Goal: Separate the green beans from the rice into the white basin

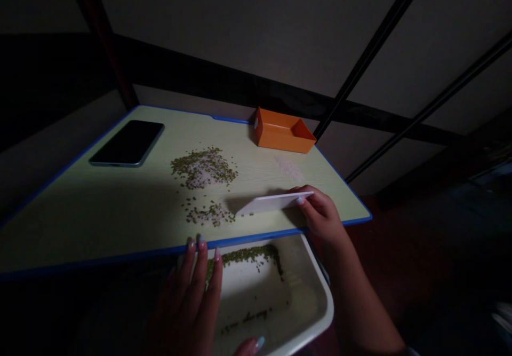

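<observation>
My right hand (320, 214) pinches a thin white flat board (272, 202) by its right end. The board stands on edge on the table, its left tip beside a small cluster of green beans and white grains (210, 214). Behind that lies a larger pile of green beans mixed with white grains (204, 166). My left hand (200, 292) is at the table's front edge, fingers stretched out over the near left side of a white tub (326, 302). Green beans (256, 253) lie along the tub's far inner side, under the table edge.
An orange open box (286, 141) stands at the table's back right, with a thin patch of white grains (288, 168) in front of it. A dark-screened tablet (128, 142) lies at the left. The table (100, 212) has a blue rim; a panelled wall stands behind.
</observation>
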The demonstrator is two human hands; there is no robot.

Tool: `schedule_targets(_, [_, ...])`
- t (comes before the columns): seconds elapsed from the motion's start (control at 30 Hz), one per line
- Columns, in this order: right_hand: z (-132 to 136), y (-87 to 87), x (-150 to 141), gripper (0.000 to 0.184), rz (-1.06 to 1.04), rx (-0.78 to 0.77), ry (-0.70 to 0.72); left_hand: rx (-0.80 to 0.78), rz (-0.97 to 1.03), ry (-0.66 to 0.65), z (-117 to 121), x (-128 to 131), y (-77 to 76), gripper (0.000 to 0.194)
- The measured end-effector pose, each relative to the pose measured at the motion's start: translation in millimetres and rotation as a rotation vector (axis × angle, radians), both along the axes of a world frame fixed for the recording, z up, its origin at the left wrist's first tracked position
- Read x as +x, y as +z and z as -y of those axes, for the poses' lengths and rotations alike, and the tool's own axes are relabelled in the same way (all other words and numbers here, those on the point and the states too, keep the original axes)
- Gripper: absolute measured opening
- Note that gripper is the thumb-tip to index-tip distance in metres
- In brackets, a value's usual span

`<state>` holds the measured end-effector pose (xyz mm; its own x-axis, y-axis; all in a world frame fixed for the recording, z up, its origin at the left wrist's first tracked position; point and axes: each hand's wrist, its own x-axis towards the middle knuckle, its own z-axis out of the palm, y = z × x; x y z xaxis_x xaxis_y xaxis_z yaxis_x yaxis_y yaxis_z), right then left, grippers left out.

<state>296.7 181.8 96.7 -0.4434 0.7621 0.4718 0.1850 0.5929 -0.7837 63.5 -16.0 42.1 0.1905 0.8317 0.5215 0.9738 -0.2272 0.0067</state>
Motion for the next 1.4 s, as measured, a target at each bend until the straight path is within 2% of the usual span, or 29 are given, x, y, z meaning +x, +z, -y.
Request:
schedule_targets(0.8, [-0.5, 1.6, -1.0, 0.018, -0.028, -0.049, 0.081, -0.012, 0.061, 0.012, 1.2, 3.5, 4.3, 0.099])
schedule_targets(1.4, [-0.9, 1.0, 0.9, 0.023, -0.017, -0.065, 0.079, -0.039, 0.089, 0.019, 0.5, 5.3, 5.9, 0.096])
